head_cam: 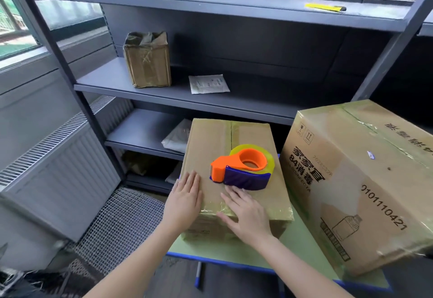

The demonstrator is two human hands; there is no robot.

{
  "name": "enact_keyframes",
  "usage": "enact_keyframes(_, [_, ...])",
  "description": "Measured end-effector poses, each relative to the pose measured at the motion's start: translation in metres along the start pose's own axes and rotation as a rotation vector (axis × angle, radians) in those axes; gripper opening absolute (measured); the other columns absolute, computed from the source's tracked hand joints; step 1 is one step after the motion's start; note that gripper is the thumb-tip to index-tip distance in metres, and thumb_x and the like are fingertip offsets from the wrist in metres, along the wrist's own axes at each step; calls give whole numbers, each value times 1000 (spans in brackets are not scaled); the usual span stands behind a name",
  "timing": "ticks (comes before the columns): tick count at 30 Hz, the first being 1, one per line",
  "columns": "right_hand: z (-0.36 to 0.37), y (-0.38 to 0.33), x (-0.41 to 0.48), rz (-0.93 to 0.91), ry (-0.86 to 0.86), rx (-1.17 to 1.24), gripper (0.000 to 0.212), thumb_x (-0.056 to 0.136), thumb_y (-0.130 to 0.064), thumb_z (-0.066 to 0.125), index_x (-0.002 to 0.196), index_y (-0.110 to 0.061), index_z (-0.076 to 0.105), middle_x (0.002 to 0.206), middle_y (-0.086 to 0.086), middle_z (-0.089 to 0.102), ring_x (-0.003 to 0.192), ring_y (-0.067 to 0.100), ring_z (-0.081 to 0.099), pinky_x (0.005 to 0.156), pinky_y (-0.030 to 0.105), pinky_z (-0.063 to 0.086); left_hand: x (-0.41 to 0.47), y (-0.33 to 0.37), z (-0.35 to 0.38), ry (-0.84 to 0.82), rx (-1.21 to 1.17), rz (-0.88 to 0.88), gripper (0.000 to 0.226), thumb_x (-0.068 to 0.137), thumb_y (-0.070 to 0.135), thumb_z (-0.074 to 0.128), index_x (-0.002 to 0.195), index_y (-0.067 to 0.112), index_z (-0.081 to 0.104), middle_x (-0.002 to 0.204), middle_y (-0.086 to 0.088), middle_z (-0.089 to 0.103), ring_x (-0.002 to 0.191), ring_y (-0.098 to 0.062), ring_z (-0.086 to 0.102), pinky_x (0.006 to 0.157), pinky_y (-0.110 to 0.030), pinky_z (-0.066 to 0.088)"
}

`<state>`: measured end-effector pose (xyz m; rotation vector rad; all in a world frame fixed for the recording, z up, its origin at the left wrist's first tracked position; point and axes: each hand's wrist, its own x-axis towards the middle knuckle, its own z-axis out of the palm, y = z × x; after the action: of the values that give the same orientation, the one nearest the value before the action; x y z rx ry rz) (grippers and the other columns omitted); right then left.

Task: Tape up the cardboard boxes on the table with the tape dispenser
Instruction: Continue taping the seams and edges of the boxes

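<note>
A small cardboard box point(210, 140) stands on the green table point(234, 250), its top covered in clear tape. An orange and purple tape dispenser point(241, 171) with a yellowish roll lies on the box top, untouched by either hand. My left hand point(186, 200) lies flat on the near left corner of the box, fingers straight. Flat beside it, my right hand point(246, 213) presses the near edge just below the dispenser, fingers spread. A larger printed cardboard box point(365, 180), also taped, sits tilted to the right.
A grey metal shelf unit point(164, 91) stands behind the table with a small taped box point(147, 59), a paper slip point(208, 83) and a yellow utility knife point(325, 7). A white radiator point(58, 168) and a mesh panel point(121, 225) lie to the left.
</note>
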<state>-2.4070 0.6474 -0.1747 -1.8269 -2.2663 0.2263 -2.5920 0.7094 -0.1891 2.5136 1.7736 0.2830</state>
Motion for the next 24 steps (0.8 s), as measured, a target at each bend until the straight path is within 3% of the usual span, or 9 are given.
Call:
enact_keyframes(5, [-11, 36, -7, -179, 4, 106, 53, 98, -54, 25, 119, -27, 66, 122, -12, 64, 118, 5, 55, 93, 29, 50, -42, 44, 8, -61, -112, -123, 54, 85, 27, 33, 114, -6, 64, 121, -22, 62, 113, -35, 59, 100, -44, 30])
enact_keyframes(8, [-19, 49, -5, -201, 30, 130, 41, 95, -43, 42, 119, -21, 67, 121, -7, 65, 116, 10, 57, 93, 34, 51, -51, 66, 10, -163, -170, -176, 56, 82, 28, 31, 113, -5, 64, 123, -21, 61, 115, -34, 58, 100, -49, 37])
enact_keyframes(10, [-22, 42, -2, -179, 29, 119, 38, 87, -33, 47, 115, -18, 69, 111, -6, 70, 106, 14, 62, 87, 32, 53, -50, 66, 2, -146, -220, -234, 67, 82, 31, 19, 128, -3, 54, 138, -18, 48, 130, -31, 45, 106, -50, 35])
enact_keyframes(13, [-16, 9, 2, -140, 75, 107, 39, 83, -28, 46, 109, -14, 72, 98, -5, 72, 91, 15, 64, 75, 28, 56, -43, 51, -3, -96, -285, -183, 59, 92, 26, 15, 148, 7, 19, 158, -7, 7, 146, -19, 2, 117, -39, -1])
enact_keyframes(16, [-6, -37, 2, 13, 21, 37, 56, 81, -41, 36, 113, -10, 68, 106, 9, 70, 99, 26, 66, 75, 33, 57, -17, 22, -12, -106, -346, -150, 51, 97, 11, 31, 147, 5, 21, 158, -8, 9, 146, -18, 3, 116, -34, -1])
enact_keyframes(17, [-3, -52, 3, 88, 4, 4, 68, 80, -48, 29, 125, -8, 60, 121, 17, 63, 113, 31, 59, 88, 37, 54, -6, 11, -13, -103, -355, -133, 50, 97, 9, 32, 146, 3, 22, 157, -9, 12, 146, -20, 6, 117, -34, 2])
enact_keyframes(19, [4, -75, 4, 214, -91, -89, 89, 76, -61, 15, 144, -7, 36, 144, 30, 35, 136, 41, 33, 112, 47, 26, 16, -11, -11, -109, -322, -91, 48, 98, 10, 31, 144, 0, 25, 155, -12, 18, 144, -24, 12, 117, -35, 7])
enact_keyframes(20, [8, -82, 4, 250, -83, -128, 96, 72, -67, 17, 142, -6, 39, 141, 36, 35, 133, 47, 33, 113, 51, 18, 27, -21, -11, -118, -308, -77, 46, 98, 11, 30, 142, -2, 28, 153, -13, 22, 143, -26, 15, 116, -36, 10])
enact_keyframes(24, [23, -86, 4, 299, -136, -88, 92, 62, -74, 36, 115, -5, 67, 120, 37, 55, 111, 52, 54, 103, 52, 18, 71, -48, -11, -136, -177, -69, 42, 100, 18, 28, 137, -2, 33, 148, -15, 29, 141, -30, 19, 115, -39, 12])
